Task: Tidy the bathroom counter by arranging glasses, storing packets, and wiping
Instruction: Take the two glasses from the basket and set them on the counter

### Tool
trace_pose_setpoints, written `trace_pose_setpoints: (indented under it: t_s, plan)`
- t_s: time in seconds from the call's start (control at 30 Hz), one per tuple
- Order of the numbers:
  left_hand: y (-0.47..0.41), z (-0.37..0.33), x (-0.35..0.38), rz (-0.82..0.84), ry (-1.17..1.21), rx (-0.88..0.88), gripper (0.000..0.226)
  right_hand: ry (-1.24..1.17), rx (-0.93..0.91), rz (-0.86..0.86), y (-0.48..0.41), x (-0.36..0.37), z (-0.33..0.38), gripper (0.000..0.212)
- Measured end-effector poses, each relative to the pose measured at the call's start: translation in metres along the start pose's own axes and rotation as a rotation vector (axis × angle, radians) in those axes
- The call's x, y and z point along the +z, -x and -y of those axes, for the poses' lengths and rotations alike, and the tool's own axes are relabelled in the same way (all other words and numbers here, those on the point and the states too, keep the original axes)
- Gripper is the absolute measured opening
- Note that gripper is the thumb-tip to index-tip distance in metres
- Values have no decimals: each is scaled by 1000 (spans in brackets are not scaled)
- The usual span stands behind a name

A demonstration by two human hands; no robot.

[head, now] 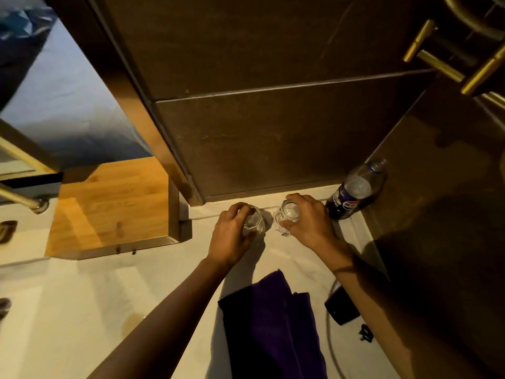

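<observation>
Two clear drinking glasses stand side by side on the pale counter, close to the dark back wall. My left hand is wrapped around the left glass from its left side. My right hand grips the right glass from above and the right, fingers over its rim. Both glasses are upright and a small gap separates them. A folded purple cloth lies on the counter nearer to me, between my forearms. No packets are visible.
A Pepsi bottle stands in the back right corner beside my right hand. A wooden box sits to the left. A black device with a cable lies under my right forearm. Brass fittings hang at the upper right.
</observation>
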State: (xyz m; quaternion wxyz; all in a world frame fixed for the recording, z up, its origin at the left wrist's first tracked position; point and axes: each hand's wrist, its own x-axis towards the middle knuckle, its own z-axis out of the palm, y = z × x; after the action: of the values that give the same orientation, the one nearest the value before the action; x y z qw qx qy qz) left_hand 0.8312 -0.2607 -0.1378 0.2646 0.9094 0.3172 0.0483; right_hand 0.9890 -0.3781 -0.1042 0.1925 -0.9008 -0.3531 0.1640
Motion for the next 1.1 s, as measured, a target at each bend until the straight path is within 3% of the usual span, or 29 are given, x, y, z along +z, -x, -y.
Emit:
trace_pose_setpoints:
  t_s: [0.8, 1.1]
  plan:
    - [0, -13, -4, 47, -4, -31, 63, 192, -2, 118, -4, 1, 9, 69]
    - [42, 5, -53, 122, -189, -9, 73, 321, 4, 218, 20, 6, 22, 103]
